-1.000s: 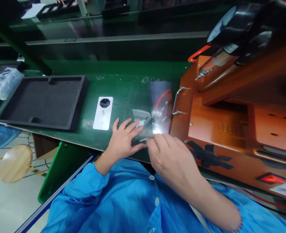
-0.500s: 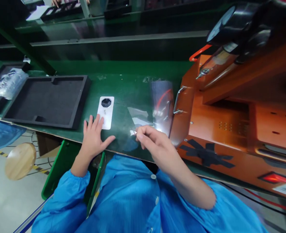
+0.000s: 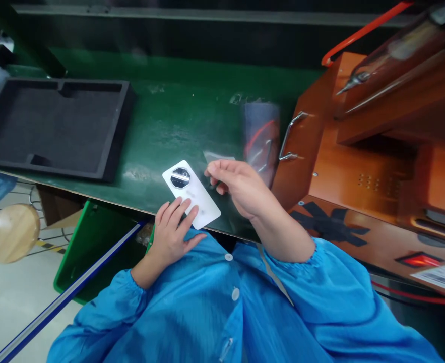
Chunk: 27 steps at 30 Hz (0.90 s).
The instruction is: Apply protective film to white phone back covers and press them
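Observation:
A white phone back cover (image 3: 196,197) with a dark round camera ring lies tilted near the front edge of the green bench (image 3: 169,121). My left hand (image 3: 171,234) rests its fingertips on the cover's near end. My right hand (image 3: 237,186) hovers just right of it, fingers pinched on a thin clear film (image 3: 216,157) that is hard to make out. More clear film (image 3: 262,133) lies on the bench by the orange machine.
An empty black foam tray (image 3: 56,126) sits at the left of the bench. An orange machine (image 3: 377,166) with a metal handle (image 3: 291,136) fills the right side. A round wooden stool (image 3: 8,237) and a green bin (image 3: 93,247) stand below the bench edge.
My left hand slid the white cover toward the front edge and turned it askew. My right hand lifted off the bench with the film. The view has tipped down and closer.

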### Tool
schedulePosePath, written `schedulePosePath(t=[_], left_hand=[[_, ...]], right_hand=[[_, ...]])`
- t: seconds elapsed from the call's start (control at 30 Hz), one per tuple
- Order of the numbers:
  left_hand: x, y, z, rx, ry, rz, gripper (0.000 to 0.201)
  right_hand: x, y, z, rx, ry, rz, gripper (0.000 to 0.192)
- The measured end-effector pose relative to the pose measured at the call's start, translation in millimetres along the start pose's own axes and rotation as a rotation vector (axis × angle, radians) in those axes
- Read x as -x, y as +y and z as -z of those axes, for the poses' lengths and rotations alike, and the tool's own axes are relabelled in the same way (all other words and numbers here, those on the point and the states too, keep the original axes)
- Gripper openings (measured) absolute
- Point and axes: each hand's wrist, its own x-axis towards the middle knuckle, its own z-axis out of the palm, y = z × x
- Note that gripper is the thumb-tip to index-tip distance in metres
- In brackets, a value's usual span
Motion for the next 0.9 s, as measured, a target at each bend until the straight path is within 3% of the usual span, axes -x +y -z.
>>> schedulePosePath(t=[0.2,0.57,0.9], left_hand=[[0.6,1.2,-5.1,0.021,0.012,-0.014,0.052],[10.1,-0.5,-28.7,-0.018,0.069,0.029,0.06],[6.3,1.0,-29.5,-0.086,0.116,0.009,0.052]], right_hand=[[-8.0,5.9,-4.9,0.075,0.006,0.021,0.02],[-13.1,14.3,-24.3,0.479,-0.003,0.149,0.022],[-25.4,28.1,-27.9,0.766,0.139,0.288,0.014]])
